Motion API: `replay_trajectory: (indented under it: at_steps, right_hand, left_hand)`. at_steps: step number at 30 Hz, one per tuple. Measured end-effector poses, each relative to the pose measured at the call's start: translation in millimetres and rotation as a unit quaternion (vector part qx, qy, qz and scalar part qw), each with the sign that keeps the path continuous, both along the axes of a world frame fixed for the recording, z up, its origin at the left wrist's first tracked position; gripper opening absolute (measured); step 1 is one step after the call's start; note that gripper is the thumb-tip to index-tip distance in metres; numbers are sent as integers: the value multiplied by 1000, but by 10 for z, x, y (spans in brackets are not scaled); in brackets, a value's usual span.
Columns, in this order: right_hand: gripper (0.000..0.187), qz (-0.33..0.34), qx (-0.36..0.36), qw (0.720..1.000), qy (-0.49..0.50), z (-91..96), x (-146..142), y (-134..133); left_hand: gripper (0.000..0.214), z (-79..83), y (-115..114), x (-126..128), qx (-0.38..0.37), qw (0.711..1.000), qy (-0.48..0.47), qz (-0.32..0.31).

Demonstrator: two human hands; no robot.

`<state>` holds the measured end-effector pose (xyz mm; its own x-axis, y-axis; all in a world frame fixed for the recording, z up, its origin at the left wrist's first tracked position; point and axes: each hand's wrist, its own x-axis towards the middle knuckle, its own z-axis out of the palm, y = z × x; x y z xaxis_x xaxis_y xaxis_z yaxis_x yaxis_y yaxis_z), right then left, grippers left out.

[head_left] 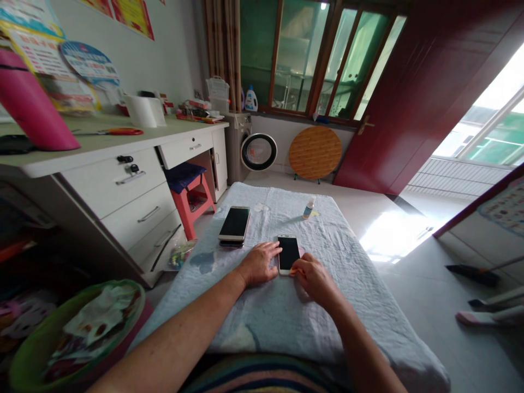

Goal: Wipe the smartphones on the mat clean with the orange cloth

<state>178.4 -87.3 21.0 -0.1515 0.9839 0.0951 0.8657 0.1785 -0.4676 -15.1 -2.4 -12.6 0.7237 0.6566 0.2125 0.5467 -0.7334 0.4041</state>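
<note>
A white smartphone (289, 251) with a dark screen lies face up on the cloth-covered table (262, 311). My left hand (260, 263) rests flat beside it, fingers stretched out and fingertips at the phone's left edge. At the lower right corner of the phone, my right hand (313, 275) is closed on a small orange cloth (293, 271), mostly hidden under the fingers. To the left sits a stack of phones (234, 224), the top one with a dark screen and gold-coloured rim. A small spray bottle (308, 208) stands upright farther back on the table.
A white desk (135, 191) with drawers runs along the left, a red stool (190, 199) partly under it. A green bin (137, 289) full of waste stands at lower left. Behind are a washing machine (237, 144), door ajar, and a round wooden tabletop (315, 153).
</note>
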Motion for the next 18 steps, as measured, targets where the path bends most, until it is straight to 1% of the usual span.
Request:
replay_trajectory:
  at_steps: [4, 7, 13, 18]
  right_hand:
    - [18, -53, -19, 998, -35, 12, 137, -18]
    - [22, -68, -22, 997, -22, 8, 136, -23]
    - [18, -138, -12, 990, 16, -87, 103, 71]
    - [17, -154, -12, 988, 12, -135, 140, 289]
  left_hand:
    - [73, 37, -36, -5, 2, 1000, 5, 3]
    - [81, 10, -47, 16, 7, 1000, -3, 7]
    - [78, -71, -47, 47, 18, 1000, -18, 11]
    - [80, -68, -48, 40, 11, 1000, -15, 8]
